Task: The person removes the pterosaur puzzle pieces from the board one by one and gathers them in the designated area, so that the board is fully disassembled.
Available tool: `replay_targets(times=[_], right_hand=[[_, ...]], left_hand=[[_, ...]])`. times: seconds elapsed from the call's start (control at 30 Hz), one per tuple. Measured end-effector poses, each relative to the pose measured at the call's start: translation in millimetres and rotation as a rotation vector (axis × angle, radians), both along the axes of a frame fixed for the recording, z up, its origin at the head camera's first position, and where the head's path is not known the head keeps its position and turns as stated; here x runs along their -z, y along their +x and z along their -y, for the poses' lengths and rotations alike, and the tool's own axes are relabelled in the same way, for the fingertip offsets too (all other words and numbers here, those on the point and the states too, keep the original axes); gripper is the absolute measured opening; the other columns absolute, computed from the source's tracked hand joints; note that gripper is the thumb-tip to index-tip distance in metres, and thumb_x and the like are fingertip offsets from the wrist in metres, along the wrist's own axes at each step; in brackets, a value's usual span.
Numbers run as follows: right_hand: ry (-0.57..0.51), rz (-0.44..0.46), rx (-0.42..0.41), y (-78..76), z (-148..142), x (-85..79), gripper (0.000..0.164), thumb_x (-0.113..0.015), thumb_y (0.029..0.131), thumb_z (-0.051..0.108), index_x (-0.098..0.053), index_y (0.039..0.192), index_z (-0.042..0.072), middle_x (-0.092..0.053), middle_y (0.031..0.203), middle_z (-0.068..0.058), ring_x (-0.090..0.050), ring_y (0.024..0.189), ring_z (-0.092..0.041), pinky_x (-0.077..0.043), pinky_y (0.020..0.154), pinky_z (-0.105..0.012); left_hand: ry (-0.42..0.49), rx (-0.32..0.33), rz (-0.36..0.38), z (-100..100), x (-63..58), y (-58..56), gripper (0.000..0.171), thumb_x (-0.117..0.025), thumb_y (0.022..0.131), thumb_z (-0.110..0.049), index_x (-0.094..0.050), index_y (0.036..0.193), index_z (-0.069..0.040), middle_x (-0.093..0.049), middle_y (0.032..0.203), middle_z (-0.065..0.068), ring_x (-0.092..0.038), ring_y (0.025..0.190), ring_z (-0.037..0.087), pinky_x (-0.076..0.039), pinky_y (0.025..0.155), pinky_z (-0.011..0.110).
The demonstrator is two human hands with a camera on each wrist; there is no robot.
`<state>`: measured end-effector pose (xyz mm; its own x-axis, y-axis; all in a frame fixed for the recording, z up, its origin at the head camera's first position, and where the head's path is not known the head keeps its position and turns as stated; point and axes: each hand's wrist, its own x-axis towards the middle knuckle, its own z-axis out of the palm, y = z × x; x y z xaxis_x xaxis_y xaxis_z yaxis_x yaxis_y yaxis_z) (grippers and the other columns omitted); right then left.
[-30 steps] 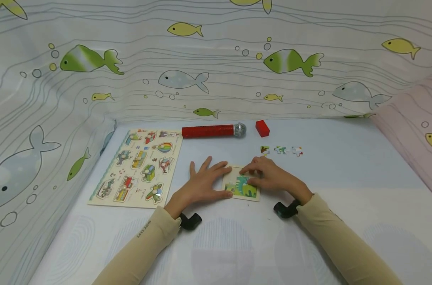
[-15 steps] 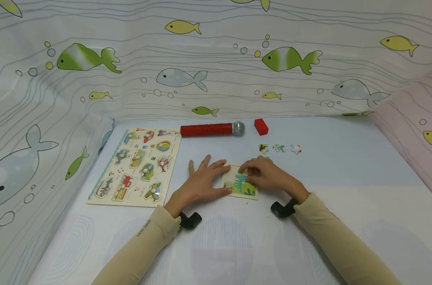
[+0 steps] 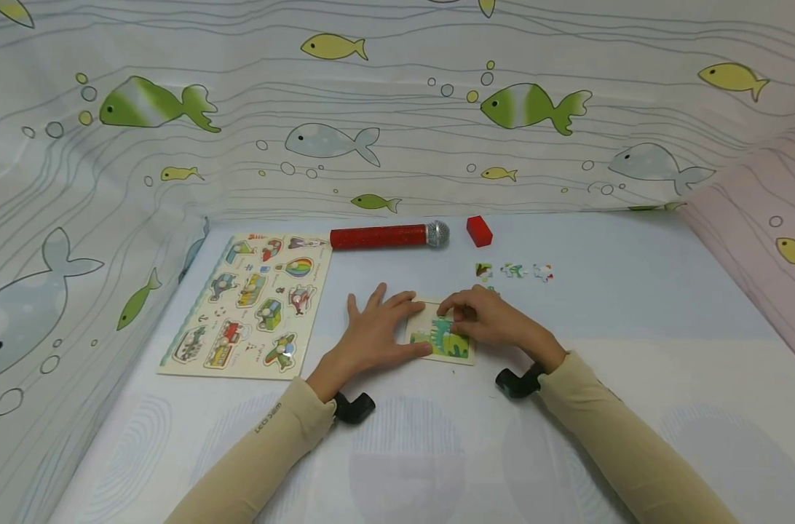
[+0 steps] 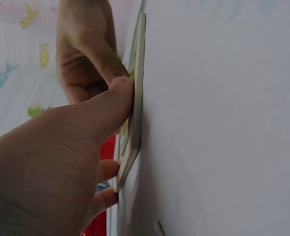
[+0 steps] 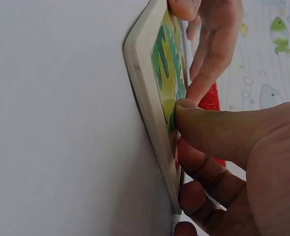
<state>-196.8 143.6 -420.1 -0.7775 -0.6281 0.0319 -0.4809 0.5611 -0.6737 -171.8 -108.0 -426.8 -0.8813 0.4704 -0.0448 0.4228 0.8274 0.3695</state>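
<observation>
A small wooden jigsaw board (image 3: 468,361) with a green dinosaur picture lies flat on the table between both hands. My left hand (image 3: 370,336) spreads over its left side. That thumb (image 4: 116,93) presses on the board's near part, while other fingertips touch its left edge and far corner. Over the right part of the board, my right hand (image 3: 492,316) has curled fingers. Its thumb (image 5: 199,120) and index finger pinch a jigsaw piece (image 5: 176,160) at the picture's surface, mostly hidden by the fingers. Loose jigsaw pieces (image 3: 514,271) lie in a row beyond the right hand.
A large peg puzzle board (image 3: 247,306) with vehicle pictures lies at the left. Behind the hands are a red microphone (image 3: 379,236) and a red block (image 3: 479,231). A fish-printed curtain (image 3: 424,109) rises at the table's back and sides.
The view has shifted slightly. The left thumb has slid a little further onto the board. The right hand stays at the same part of the picture, and the loose pieces have not moved.
</observation>
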Motion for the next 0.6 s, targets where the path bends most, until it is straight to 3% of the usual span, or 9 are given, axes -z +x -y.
replay_targets(times=[0.17, 0.4, 0.6], right_hand=[[-0.023, 0.001, -0.025, -1.1, 1, -0.7, 0.024, -0.073, 0.090, 0.003, -0.073, 0.114, 0.008, -0.060, 0.079, 0.001, -0.050, 0.076, -0.013, -0.041, 0.073, -0.027], [-0.013, 0.011, -0.022, -0.8, 2, -3.5, 0.025, -0.072, 0.090, 0.003, -0.073, 0.115, 0.007, -0.059, 0.079, 0.001, -0.050, 0.077, -0.014, -0.041, 0.074, -0.028], [-0.012, 0.025, -0.014, -0.4, 1, -3.2, 0.024, -0.072, 0.091, 0.004, -0.073, 0.114, 0.007, -0.059, 0.080, 0.001, -0.050, 0.077, -0.014, -0.041, 0.074, -0.027]], left_hand=[[-0.002, 0.088, 0.023, 10, -1.2, 1.6, 0.071, -0.061, 0.093, -0.063, -0.043, 0.155, -0.034, -0.030, 0.169, -0.004, -0.011, 0.158, 0.043, -0.004, 0.114, 0.080], [-0.077, 0.340, 0.042, 20, -9.9, 14.3, 0.061, -0.050, 0.097, -0.065, -0.040, 0.154, -0.046, -0.021, 0.171, -0.008, -0.011, 0.159, 0.039, -0.009, 0.119, 0.074], [-0.122, 0.373, 0.060, 20, -12.0, 23.1, 0.064, -0.048, 0.095, -0.070, -0.040, 0.153, -0.046, -0.019, 0.172, -0.006, -0.007, 0.160, 0.038, -0.005, 0.119, 0.074]])
